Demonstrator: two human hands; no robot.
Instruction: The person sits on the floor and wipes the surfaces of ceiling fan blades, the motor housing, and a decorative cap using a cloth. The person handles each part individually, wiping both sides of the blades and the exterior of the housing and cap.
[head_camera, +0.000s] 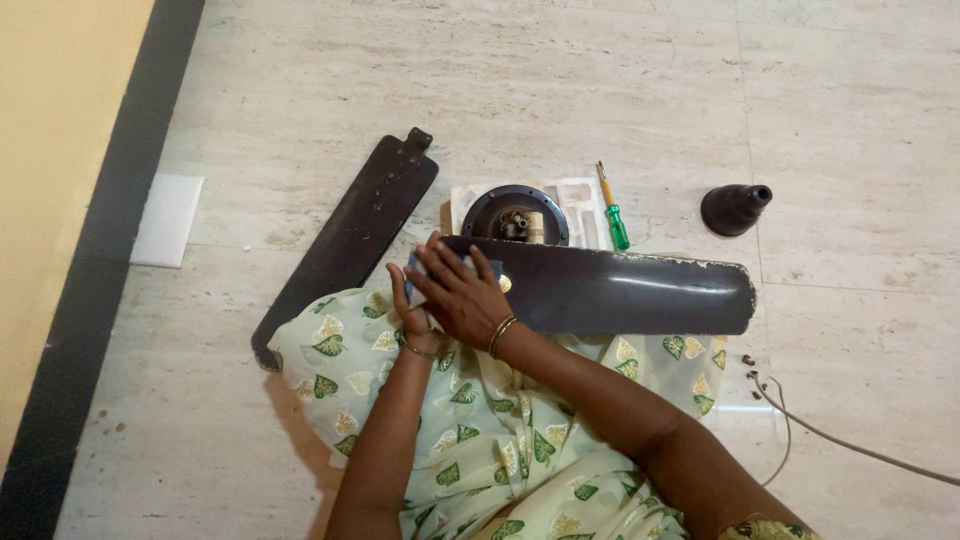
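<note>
My right hand (462, 292) presses a blue cloth (430, 270), fingers spread flat, on the near end of the dark fan blade (620, 292) across my lap, my left hand (408, 308) cupped beneath; the blade looks stiff, long and light, best steadied near its middle.

Pale veined stone floor (560, 90) meets a yellow wall (50, 150) with a black skirting strip (95, 270).

Marble floor (560, 90) with screwdriver (612, 212), fan blade (350, 240), cone cover (733, 208).
</note>
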